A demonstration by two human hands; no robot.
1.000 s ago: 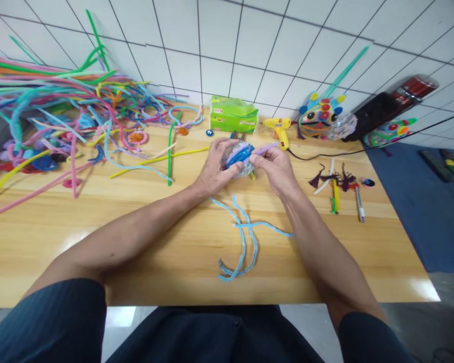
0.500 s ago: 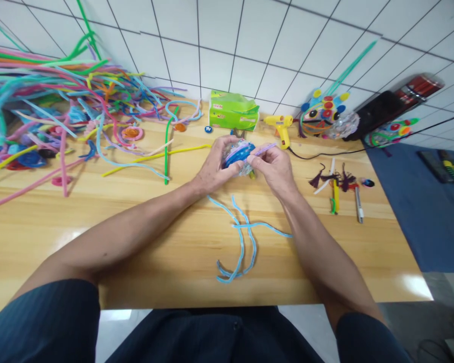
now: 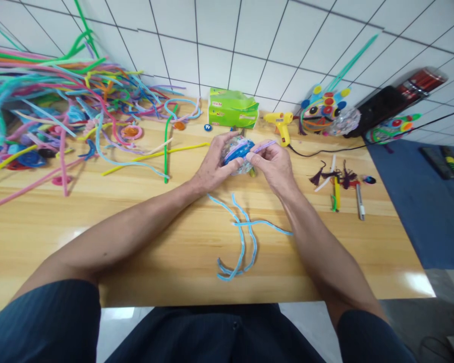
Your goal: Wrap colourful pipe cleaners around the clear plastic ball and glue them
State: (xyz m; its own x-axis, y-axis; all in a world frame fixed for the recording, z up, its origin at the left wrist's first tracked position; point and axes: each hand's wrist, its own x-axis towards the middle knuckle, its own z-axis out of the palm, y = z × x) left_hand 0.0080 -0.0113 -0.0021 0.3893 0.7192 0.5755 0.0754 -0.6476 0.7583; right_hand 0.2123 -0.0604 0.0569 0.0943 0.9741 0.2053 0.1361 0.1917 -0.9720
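Blue patch [image 3: 239, 153]: on the ball [image 3: 244, 169], which is held between the hands, just to the near side of the green pack [image 3: 230, 111].
Patch's long axis: slants from the left thumb up toward the right fingertips.
Left hand [image 3: 214, 164]: near and slightly left of the pack; fingers wrap the ball's far left side while the thumb presses its near side.
Right hand [image 3: 275, 165]: near and right of the pack; thumb and forefinger pinch the purple strip [image 3: 268, 144].
Strip: lies across the right fingers, its outer end aimed away from the ball; its inner end meets the patch's right side or sits just beside it, I can't tell which.
Nearer hand: left has the ball's body, right has the strip; the right fingertips are right at the patch.
Pack: its contents are hidden.
Flask [image 3: 416, 88]: well right of the pack, contents out of sight.
Glue gun [image 3: 282, 126]: just right of the pack.
Button [image 3: 208, 127]: just left of the pack.
Light blue stems [image 3: 243, 242]: nearer the body than the pack, crossing on the table [image 3: 155, 262].
Stem pile [image 3: 53, 85]: well left of the pack, tangled.
Tassels [image 3: 348, 176]: right of the pack and nearer, beside a cutter [image 3: 360, 204].
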